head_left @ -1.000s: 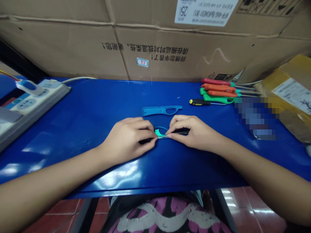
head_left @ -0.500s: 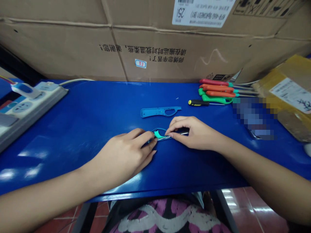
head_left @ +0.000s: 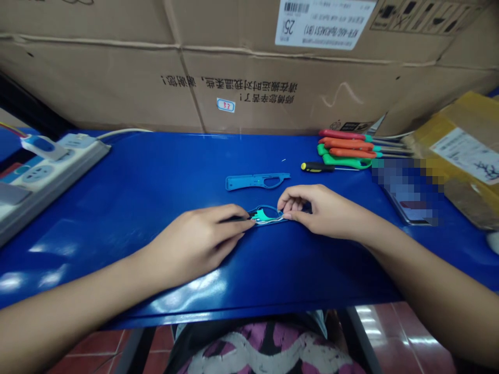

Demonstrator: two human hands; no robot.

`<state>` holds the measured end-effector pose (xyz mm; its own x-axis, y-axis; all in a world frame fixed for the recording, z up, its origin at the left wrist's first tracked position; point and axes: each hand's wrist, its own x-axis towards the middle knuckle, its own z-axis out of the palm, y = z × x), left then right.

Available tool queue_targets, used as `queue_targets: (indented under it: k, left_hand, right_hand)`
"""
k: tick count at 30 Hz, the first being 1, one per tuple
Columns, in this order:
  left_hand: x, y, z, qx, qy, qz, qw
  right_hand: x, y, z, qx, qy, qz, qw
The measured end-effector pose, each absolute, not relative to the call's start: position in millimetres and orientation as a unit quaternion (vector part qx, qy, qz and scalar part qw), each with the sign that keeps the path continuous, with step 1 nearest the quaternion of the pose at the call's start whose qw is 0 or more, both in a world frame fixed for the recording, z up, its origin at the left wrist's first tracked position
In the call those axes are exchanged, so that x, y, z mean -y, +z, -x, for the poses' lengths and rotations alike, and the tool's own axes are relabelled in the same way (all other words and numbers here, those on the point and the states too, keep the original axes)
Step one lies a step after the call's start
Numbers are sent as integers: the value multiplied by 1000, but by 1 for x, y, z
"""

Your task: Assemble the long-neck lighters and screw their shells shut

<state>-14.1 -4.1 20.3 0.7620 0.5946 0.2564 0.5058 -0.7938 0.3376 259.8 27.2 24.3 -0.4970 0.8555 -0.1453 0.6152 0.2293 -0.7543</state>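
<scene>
A small blue and teal plastic part (head_left: 267, 214) with thin wires lies on the blue table (head_left: 156, 187) between my hands. My left hand (head_left: 197, 241) rests on the table with its fingertips pinched on the part's left end, over a dark thin piece. My right hand (head_left: 317, 210) has curled fingers pressed on the part's right end. A flat light-blue plastic shell (head_left: 257, 181) lies just beyond, untouched.
Several red and green handled tools (head_left: 346, 149) and a small black and yellow screwdriver (head_left: 317, 167) lie at the back right. A power strip (head_left: 42, 163) sits at the left. Cardboard boxes (head_left: 234, 62) wall the back; a yellow parcel (head_left: 463, 150) is at the right.
My left hand slid back and down, then reached in again to the part's left end. My right hand shifted slightly right and curled tighter. The part shows more between them.
</scene>
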Motion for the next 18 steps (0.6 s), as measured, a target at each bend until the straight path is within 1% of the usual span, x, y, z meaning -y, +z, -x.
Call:
queue_targets:
  k: [2, 3, 9, 13, 18]
  left_hand:
    - [-9, 23, 18, -306, 208, -903, 217]
    - [-16, 24, 20, -310, 219, -893, 243]
    - [-47, 20, 29, -282, 218, -868, 345]
    - [-49, 17, 29, -290, 216, -850, 383]
    - [-49, 15, 30, -301, 205, -846, 390]
  right_hand:
    - [-30, 24, -265, 769, 399, 477, 148]
    - [-31, 25, -267, 770, 400, 476, 144]
    - [-36, 26, -271, 780, 395, 468, 132]
    - [-34, 25, -269, 777, 390, 477, 131]
    - [-32, 24, -268, 777, 392, 475, 132]
